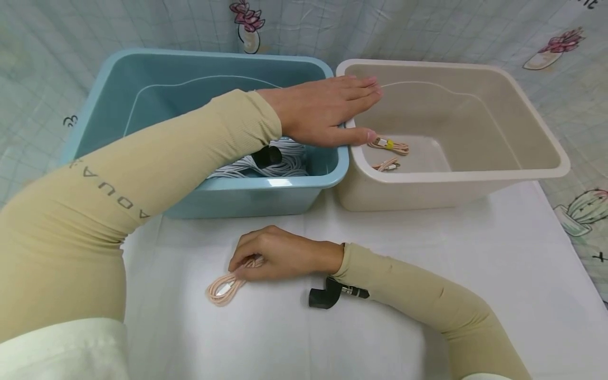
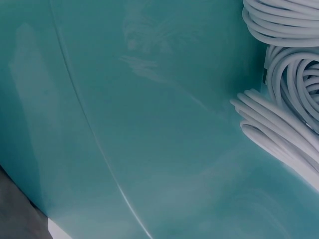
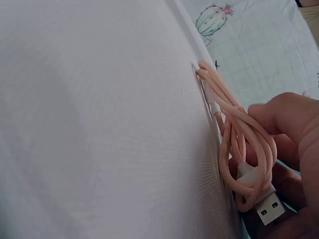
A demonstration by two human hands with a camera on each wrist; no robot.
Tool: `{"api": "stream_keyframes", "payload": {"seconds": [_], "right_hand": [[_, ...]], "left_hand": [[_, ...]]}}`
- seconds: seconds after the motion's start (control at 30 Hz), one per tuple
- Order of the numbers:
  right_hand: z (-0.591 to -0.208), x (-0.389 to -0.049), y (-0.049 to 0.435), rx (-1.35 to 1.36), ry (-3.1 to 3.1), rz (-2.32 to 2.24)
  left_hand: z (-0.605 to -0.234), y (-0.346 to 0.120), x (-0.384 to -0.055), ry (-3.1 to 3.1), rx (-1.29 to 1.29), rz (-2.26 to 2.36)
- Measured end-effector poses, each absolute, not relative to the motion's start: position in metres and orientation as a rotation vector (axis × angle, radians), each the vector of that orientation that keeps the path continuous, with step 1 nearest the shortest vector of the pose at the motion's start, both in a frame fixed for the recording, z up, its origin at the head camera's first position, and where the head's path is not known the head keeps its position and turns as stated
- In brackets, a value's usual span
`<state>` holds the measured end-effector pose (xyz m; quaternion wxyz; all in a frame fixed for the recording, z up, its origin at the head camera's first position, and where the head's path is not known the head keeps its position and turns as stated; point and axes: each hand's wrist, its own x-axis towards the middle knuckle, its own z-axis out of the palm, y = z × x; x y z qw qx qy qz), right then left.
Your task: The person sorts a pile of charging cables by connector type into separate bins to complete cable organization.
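My right hand [image 1: 280, 256] pinches a coiled peach USB cable [image 1: 219, 294] low over the white table, just in front of the blue bin. In the right wrist view, thumb and fingers grip the bundled cable [image 3: 256, 137], and its metal USB plug [image 3: 270, 209] sticks out at the lower end. Palm down, my left hand [image 1: 328, 111] lies with straight fingers over the place where the blue bin [image 1: 247, 182] and the beige bin [image 1: 456, 178] meet, its fingertips above the beige bin. It holds nothing.
White coiled cables [image 2: 299, 84] fill part of the blue bin's floor. Two small peach cable bundles [image 1: 396, 148] lie at the beige bin's left end. On the white table [image 1: 266, 343], a wrist camera [image 1: 325, 296] juts from under the right sleeve. Patterned cloth [image 1: 404, 31] rises behind the bins.
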<state>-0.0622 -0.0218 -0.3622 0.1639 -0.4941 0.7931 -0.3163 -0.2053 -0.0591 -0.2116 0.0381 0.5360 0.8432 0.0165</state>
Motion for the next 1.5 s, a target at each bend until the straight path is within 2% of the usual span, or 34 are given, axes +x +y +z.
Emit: {"api": "stream_keyframes", "payload": {"seconds": [0.93,1.5], "right_hand": [[-0.36,-0.056,-0.017,-1.511,2.169,-0.812],[-0.352,-0.051,-0.009,-1.481,2.197,-0.85]], "left_hand": [[-0.212,-0.059,-0.205,2.581,1.635,0.046],[-0.21,-0.06,-0.203,2.582,1.663,0.055]]}}
